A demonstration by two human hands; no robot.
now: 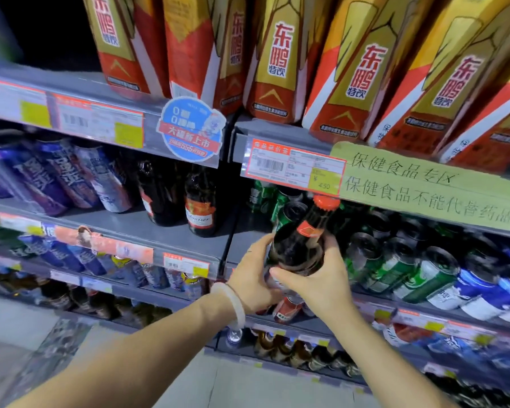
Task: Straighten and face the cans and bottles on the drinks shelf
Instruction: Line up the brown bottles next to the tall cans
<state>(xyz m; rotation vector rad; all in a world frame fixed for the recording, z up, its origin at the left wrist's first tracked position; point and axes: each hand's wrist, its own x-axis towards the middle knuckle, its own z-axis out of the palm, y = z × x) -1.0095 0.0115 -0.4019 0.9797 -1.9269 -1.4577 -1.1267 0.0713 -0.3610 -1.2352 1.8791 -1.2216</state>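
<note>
Head view: both hands' fingers grip a brown bottle (299,245) before grey shelves (171,228).

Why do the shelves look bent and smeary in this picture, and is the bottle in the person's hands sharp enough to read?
Head view: the wide-angle lens bows the shelf edge and tilts the yellow cartons; the far-left purple cans smear with blur; lighting is dim. Both the left hand and right hand grip the brown bottle, its label unreadable.

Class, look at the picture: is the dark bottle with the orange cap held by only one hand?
No: the left hand and the right hand both grip the dark bottle from either side.
</note>
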